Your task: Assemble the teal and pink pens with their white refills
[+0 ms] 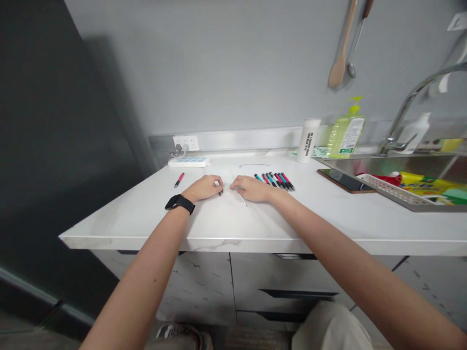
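Observation:
My left hand (207, 188), with a black watch on its wrist, is over the middle of the white countertop. Its fingers are curled closed round a small dark piece (221, 193); most of that piece is hidden. Just to its right is my right hand (252, 188), thumb and fingers pinched together. A thin white pen refill (242, 199) with a dark tip sticks out under these fingers, slanting toward the counter's front. Beside my right hand several pens (275, 181) in pink, teal and black lie in a row. One pink and black pen (179, 180) lies alone at the left.
A power strip (189, 162) sits at the back left below a wall socket (186, 143). Toward the right are a white cylinder (308, 141), a soap bottle (347, 131), a phone (345, 180) and the sink (430, 209). A thin wire-like piece (255, 165) lies behind the hands.

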Tool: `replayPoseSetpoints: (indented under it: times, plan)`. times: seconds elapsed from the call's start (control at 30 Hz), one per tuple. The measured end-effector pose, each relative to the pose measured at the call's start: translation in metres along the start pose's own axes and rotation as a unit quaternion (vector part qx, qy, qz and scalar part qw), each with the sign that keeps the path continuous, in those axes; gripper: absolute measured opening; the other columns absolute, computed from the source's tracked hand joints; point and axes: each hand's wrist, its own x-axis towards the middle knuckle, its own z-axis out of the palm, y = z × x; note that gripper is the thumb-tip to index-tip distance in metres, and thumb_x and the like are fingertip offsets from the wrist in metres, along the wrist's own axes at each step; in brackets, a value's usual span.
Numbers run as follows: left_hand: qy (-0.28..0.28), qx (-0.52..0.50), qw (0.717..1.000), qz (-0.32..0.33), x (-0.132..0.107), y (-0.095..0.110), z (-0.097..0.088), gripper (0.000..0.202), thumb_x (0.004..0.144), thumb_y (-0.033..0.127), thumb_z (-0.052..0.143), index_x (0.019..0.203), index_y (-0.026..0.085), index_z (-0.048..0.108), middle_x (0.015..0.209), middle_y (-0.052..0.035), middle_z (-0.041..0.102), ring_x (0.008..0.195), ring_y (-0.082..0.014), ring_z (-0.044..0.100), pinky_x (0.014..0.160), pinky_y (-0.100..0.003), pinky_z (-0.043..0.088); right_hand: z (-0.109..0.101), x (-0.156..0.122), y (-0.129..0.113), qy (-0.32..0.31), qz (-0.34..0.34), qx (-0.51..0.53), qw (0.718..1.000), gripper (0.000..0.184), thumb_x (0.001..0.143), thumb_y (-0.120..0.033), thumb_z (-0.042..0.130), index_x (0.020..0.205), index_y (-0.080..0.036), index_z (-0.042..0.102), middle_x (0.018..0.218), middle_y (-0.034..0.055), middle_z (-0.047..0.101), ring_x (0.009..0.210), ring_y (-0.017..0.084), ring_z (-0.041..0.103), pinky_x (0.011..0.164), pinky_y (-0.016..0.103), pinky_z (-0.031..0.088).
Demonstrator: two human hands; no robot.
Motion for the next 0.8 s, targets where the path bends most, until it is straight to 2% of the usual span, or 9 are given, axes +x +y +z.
replayPoseSetpoints:
  times: [0.17,0.33,0.7,0.8]
  plan:
    - [0.013,0.019,1.000,-0.004,-0.0007,-0.0025,-0.0005,0.024,0.075,0.029,0.049,0.086,0.017,0.068,0.071,-0.0039,0.068,0.068,-0.0172,0.061,0.071,-0.026,0.044,-0.0027,-0.0010,-0.0053,-0.005,-0.002,0.005,1.000,0.034,0.082,-0.003,0.048,0.111,-0.012,0.066,0.115,0.0129,0.063,0.111,0.020,0.058,0.101,0.033,0.039]
    - [0.003,0.012,1.000,-0.015,-0.0026,-0.0013,-0.0007,0.026,0.074,0.036,0.054,0.085,0.018,0.068,0.069,-0.0036,0.067,0.067,-0.0175,0.060,0.067,-0.026,0.044,-0.0025,-0.0015,-0.0053,-0.002,-0.006,0.009,1.000,0.032,0.081,-0.003,0.049,0.105,-0.014,0.067,0.109,0.0112,0.065,0.106,0.019,0.060,0.099,0.033,0.040]
    - [-0.009,0.031,0.999,0.008,-0.0077,0.0050,-0.0040,0.029,0.068,0.026,0.056,0.093,0.017,0.069,0.070,-0.0030,0.063,0.065,-0.0166,0.058,0.068,-0.026,0.043,-0.0005,-0.0026,-0.0018,0.003,0.015,0.019,1.000,0.028,0.082,-0.004,0.050,0.102,-0.014,0.068,0.107,0.0107,0.066,0.104,0.018,0.060,0.097,0.032,0.042]
    - [-0.008,0.025,1.000,0.010,-0.0078,0.0057,-0.0042,0.025,0.067,0.024,0.056,0.087,0.017,0.069,0.066,-0.0023,0.062,0.063,-0.0159,0.057,0.066,-0.025,0.043,-0.0008,-0.0030,-0.0028,0.008,0.015,0.020,1.000,0.028,0.081,-0.003,0.051,0.100,-0.014,0.068,0.106,0.0106,0.066,0.103,0.018,0.061,0.096,0.032,0.042]
